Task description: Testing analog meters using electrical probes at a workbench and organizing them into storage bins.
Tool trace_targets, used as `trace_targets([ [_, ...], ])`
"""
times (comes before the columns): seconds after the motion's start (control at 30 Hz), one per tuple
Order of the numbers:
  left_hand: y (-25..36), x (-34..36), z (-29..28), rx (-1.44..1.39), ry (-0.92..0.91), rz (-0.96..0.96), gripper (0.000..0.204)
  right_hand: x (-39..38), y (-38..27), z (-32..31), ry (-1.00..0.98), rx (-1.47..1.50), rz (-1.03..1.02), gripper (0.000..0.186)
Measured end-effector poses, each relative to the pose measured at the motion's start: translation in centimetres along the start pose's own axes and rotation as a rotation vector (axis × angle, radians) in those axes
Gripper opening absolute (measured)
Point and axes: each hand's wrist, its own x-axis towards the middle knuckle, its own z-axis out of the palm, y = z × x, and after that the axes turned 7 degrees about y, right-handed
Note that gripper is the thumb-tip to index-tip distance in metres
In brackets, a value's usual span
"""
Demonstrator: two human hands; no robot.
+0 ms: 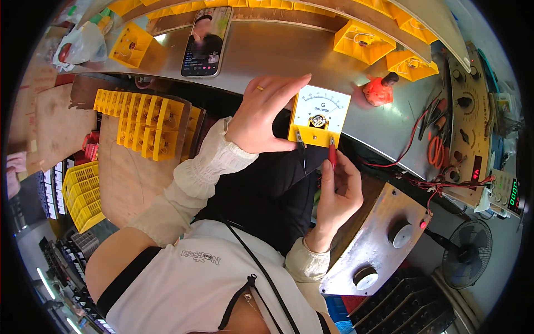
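Note:
A galvanometer (322, 103) with a white dial face and a yellow case is held up over my lap. My left hand (256, 119) grips its left side, fingers along the upper edge and thumb near the lower corner. Between the thumb and fingers of my right hand (340, 192) is a red test clip (332, 153), its tip at the meter's lower right terminal. A black test clip (301, 147) hangs at the lower left terminal. The round opening in the dial shows the coil mechanism.
Ahead lies a metal bench (267, 47) with a phone (206, 42), yellow meter cases (364, 43) and a red figurine (378, 90). Stacked yellow cases (146, 123) stand left. Right are pliers (436, 150), red wires, a power supply (505, 192), a metal box with knobs (372, 242) and a fan (467, 253).

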Motion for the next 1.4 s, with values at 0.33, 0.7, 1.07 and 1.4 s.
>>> trace_targets([
  [0.33,-0.4,-0.3,0.1,-0.003,0.017,0.009,0.109,-0.3,0.1,0.4,0.030,0.005,-0.027,0.024],
  [0.7,1.3,-2.1,1.2,-0.029,0.337,-0.179,0.094,-0.7,-1.2,-1.6,0.155,-0.114,-0.060,0.019],
  [1.07,-4.7,-11.5,-14.8,0.558,1.026,-0.399,0.076,-3.3,0.0,1.6,-0.298,-0.196,-0.264,0.018],
  [1.4,-16.5,-26.3,-27.9,0.233,1.559,-1.004,0.063,-0.7,3.6,-3.1,-0.184,-0.472,-0.181,0.020],
])
